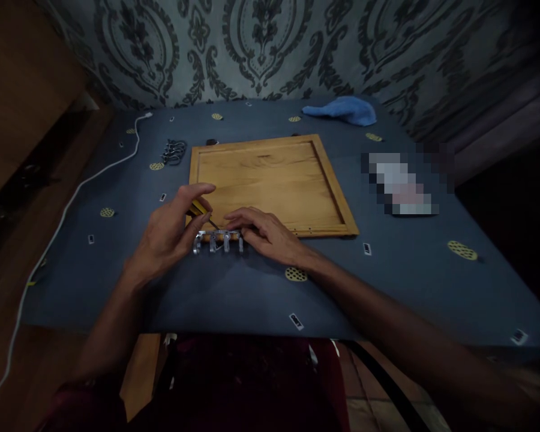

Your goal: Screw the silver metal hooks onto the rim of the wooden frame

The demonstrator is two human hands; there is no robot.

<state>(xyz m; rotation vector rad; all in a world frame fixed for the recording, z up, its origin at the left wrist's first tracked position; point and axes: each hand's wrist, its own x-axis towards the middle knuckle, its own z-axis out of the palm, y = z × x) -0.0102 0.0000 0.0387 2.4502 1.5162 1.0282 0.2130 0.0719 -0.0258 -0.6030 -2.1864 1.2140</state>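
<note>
My left hand (173, 223) is closed around a screwdriver (198, 208) with a yellow and black handle, its shaft slanting down to the right. The screwdriver's tip meets a silver metal hook rail (220, 235) along the near edge of a framed wooden panel (265, 186). My right hand (270, 234) rests at the right end of the rail, its fingers bent and pressed against it. Several curved hooks hang from the rail toward me. Any screw under the tip is too small to make out.
Behind the panel's left corner lies a pile of dark metal hooks (174, 152). A blue cloth (342, 111) sits at the back of the patterned tablecloth (252, 294). A blurred-out object (402, 183) is at right. A white cable (78, 186) runs down the left side.
</note>
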